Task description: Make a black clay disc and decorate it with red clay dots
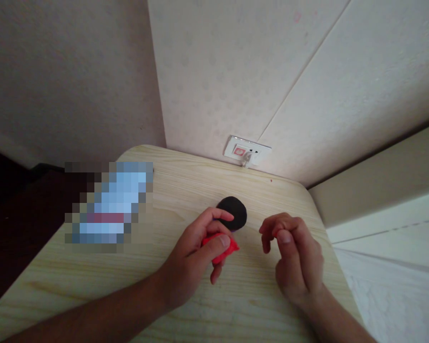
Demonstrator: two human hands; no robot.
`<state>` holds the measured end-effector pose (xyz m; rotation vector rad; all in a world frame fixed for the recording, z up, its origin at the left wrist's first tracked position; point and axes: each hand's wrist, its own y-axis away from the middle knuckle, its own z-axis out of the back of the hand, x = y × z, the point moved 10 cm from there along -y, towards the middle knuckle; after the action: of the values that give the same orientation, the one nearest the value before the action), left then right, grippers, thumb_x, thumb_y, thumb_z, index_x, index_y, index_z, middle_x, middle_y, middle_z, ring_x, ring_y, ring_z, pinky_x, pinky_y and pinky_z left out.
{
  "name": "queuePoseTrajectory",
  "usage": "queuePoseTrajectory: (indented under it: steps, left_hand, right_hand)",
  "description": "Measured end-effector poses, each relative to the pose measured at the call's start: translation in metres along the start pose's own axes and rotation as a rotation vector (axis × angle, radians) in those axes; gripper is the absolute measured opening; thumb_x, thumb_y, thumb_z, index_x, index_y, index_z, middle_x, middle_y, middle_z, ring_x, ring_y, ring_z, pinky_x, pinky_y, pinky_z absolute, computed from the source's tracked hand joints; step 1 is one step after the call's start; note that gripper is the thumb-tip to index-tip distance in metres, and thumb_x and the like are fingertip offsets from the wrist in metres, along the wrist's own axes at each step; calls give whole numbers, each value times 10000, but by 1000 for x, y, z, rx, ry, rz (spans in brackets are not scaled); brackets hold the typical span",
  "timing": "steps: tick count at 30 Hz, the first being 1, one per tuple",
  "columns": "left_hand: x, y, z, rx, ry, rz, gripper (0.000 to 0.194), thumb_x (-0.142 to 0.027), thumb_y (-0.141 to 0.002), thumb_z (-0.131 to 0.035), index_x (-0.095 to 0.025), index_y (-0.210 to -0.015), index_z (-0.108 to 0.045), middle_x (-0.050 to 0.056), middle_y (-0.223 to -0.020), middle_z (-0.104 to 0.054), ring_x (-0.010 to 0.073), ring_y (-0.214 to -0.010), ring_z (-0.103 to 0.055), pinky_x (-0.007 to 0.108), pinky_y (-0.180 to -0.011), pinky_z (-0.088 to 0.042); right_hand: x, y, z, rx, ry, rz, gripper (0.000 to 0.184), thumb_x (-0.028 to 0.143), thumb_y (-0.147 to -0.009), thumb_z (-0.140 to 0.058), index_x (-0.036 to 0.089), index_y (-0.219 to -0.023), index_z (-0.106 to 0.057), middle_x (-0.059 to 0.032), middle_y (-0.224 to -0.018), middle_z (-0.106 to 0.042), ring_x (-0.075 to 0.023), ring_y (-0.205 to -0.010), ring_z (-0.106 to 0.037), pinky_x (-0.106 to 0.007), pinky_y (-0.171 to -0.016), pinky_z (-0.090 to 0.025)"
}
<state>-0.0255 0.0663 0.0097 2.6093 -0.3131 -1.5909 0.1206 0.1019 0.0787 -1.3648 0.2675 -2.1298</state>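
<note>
My left hand (196, 250) is closed around a soft red lump of modelling clay (219, 252), its thumb pressed on top and a torn-looking point sticking out to the right. To the right, my right hand (296, 252) is pinched, thumb against index finger, with a small bit of red clay (276, 232) just showing between them. A flat round black piece (234, 212) lies on the table just beyond my left fingers, which hide part of its near left edge. The two hands are apart, above the pale wooden tabletop (236, 305).
A blurred-out bluish rectangular thing (117, 205) is on the table's left side. At the back, a wall socket (247, 151) with a clear plug in it sits just above the table edge. A white surface (396, 290) adjoins on the right.
</note>
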Motion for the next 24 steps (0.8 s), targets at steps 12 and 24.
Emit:
queuePoseTrajectory:
  steps: [12, 24]
  left_hand:
    - [5, 0, -1, 27, -35, 9, 311, -324, -912, -613, -189, -1181, -534, -13, -805, -586, 101, -546, -495, 207, -409, -433]
    - [9, 2, -4, 51, -65, 40, 318, -331, -900, -622, -189, -1168, -528, -8, -820, -611, 92, -533, -477, 204, -415, -416]
  right_hand:
    - [-19, -2, -16, 103, -67, -120, 33, 212, -970, -651, 211, -991, -675, 22, -673, -662, -94, -541, -604, -182, -478, -456]
    - [-45, -6, -12, 6, -240, -417, 208, 375, -794, -825, 181, -722, -806, 10, -421, -612, -82, -325, -449, -193, -332, -309]
